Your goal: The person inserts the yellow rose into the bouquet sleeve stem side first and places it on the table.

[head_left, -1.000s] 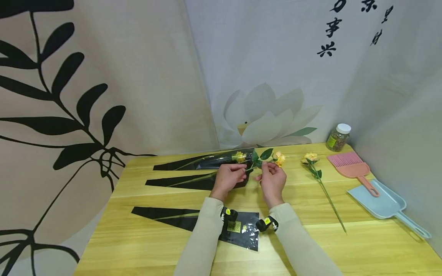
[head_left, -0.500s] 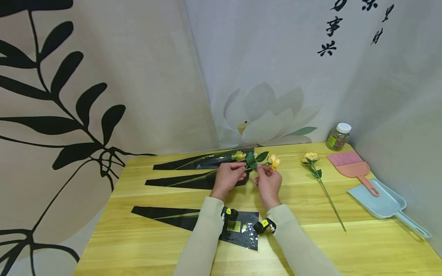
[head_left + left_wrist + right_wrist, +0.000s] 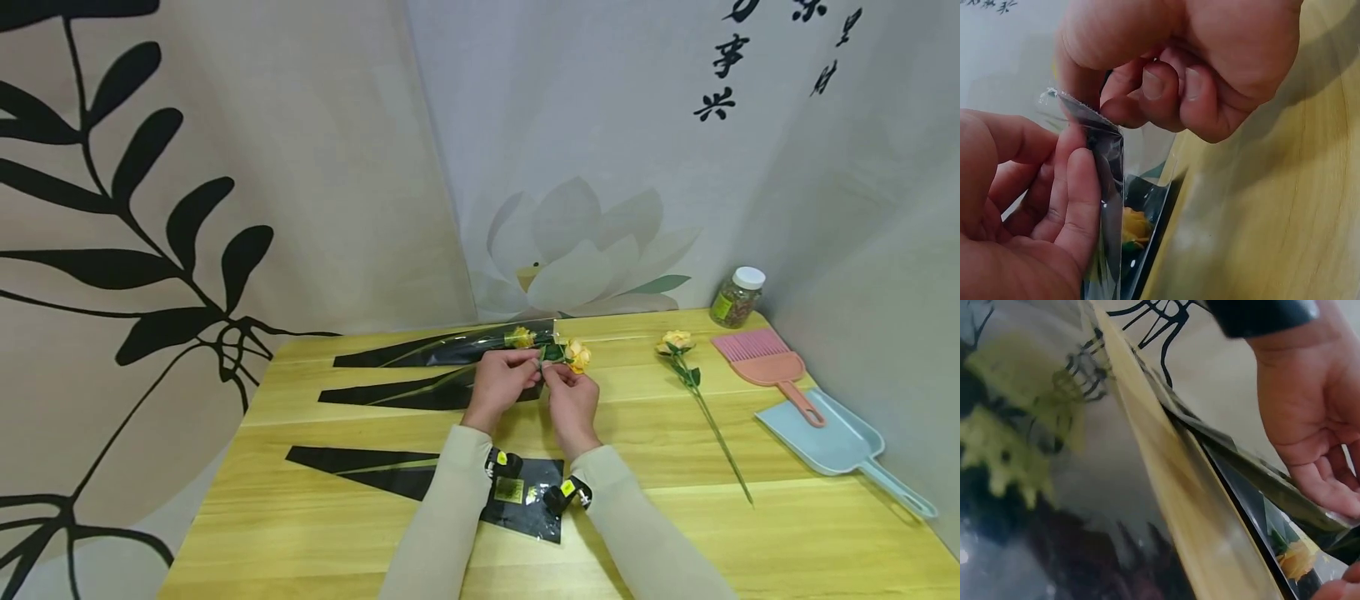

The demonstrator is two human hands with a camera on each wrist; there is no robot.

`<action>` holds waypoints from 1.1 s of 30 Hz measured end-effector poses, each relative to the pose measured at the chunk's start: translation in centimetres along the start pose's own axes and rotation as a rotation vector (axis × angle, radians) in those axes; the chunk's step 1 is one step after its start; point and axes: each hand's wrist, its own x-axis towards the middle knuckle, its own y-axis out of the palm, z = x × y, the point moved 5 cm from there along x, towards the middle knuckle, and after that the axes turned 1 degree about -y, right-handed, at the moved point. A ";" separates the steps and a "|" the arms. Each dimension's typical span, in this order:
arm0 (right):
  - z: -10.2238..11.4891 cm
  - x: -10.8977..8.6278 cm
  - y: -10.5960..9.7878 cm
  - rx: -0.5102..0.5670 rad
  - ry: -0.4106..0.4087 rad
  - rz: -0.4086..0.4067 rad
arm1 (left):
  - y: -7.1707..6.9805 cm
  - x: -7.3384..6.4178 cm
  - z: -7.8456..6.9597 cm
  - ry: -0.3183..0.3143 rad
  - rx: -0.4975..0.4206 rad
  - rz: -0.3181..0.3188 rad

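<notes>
Head view: pinches the right end of the middle sleeve (image 3: 416, 392) with the left hand (image 3: 501, 383); pinches the rose (image 3: 577, 356) below its bloom with the right hand (image 3: 573, 408), at that same end. Has the far sleeve (image 3: 450, 346) behind, wrapped rose (image 3: 520, 337) inside, and the near sleeve (image 3: 382, 472) partly under the left forearm (image 3: 435, 517); to the right on the table (image 3: 660, 550), loose rose (image 3: 688, 377), jar (image 3: 735, 304), and brush (image 3: 772, 368) with handle over dustpan (image 3: 832, 442)

Left wrist view: brings both hands close together, fingers clamped at the clear sleeve edge

Right wrist view: shows blurred film (image 3: 1072, 487) at left, the wrapped rose at lower right
</notes>
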 end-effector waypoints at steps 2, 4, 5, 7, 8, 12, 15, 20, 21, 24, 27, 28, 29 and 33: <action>-0.1 -0.1 0.1 0.020 0.005 0.015 | 0.0 0.0 -0.1 0.002 -0.012 0.000; -0.1 -0.2 0.2 0.078 0.017 0.052 | -0.1 0.0 -0.1 -0.003 -0.018 -0.003; -0.2 -0.3 0.2 0.115 0.029 0.077 | -0.2 -0.1 -0.1 -0.007 -0.019 -0.004; -0.2 -0.4 0.4 0.209 0.061 0.138 | -0.3 -0.1 -0.1 -0.020 -0.023 -0.008; -0.3 -0.5 0.5 0.254 0.078 0.171 | -0.4 -0.1 -0.1 -0.023 -0.022 -0.009; -0.3 -0.4 0.7 0.386 0.142 0.296 | -0.8 0.1 0.2 -0.027 -0.027 -0.012; -0.3 -0.3 0.7 0.454 0.180 0.387 | -1.0 0.2 0.2 -0.015 -0.029 -0.013; -0.4 0.5 0.0 0.438 0.262 0.438 | -1.5 0.2 -0.1 -0.007 -0.020 -0.028; -0.4 0.8 -0.2 0.397 0.268 0.429 | -1.6 0.2 -0.1 -0.007 -0.015 -0.034; -0.2 1.6 -0.8 0.255 0.268 0.386 | -1.8 0.2 0.0 -0.008 -0.007 -0.044; 0.1 2.2 -1.5 0.184 0.252 0.349 | -1.8 0.3 0.1 -0.009 -0.007 -0.037; 0.2 2.4 -1.6 0.182 0.247 0.343 | -1.8 0.4 0.1 -0.010 -0.004 -0.033; 0.3 2.5 -1.8 0.187 0.242 0.340 | -1.8 0.4 0.0 -0.011 0.001 -0.029; 0.7 2.9 -2.2 0.216 0.210 0.321 | -1.7 0.4 0.0 -0.009 0.045 -0.022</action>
